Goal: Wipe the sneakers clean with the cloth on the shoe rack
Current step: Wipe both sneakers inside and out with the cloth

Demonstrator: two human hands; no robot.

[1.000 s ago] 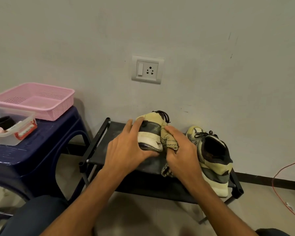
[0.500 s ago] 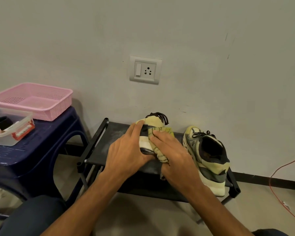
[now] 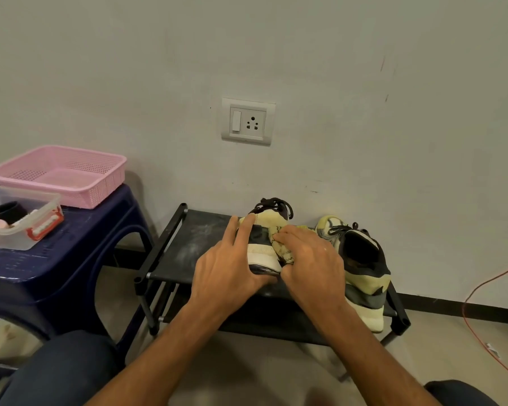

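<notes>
Two pale yellow and black sneakers stand on the black shoe rack (image 3: 188, 244). My left hand (image 3: 229, 268) grips the heel of the left sneaker (image 3: 264, 221), fingers over its side and thumb under the sole. My right hand (image 3: 311, 259) holds a crumpled yellow cloth (image 3: 282, 244) and presses it against that sneaker's heel. The right sneaker (image 3: 361, 265) stands untouched beside my right hand, heel toward me, opening up.
A dark blue plastic stool (image 3: 71, 247) stands left of the rack, carrying a pink basket (image 3: 62, 174) and a clear box with red clips (image 3: 21, 221). A wall socket (image 3: 248, 121) is above the rack. An orange cable (image 3: 481, 288) trails on the floor at right.
My right hand has moved the cloth up the left sneaker's heel, from low at its right side to higher on the back. My left hand keeps its hold.
</notes>
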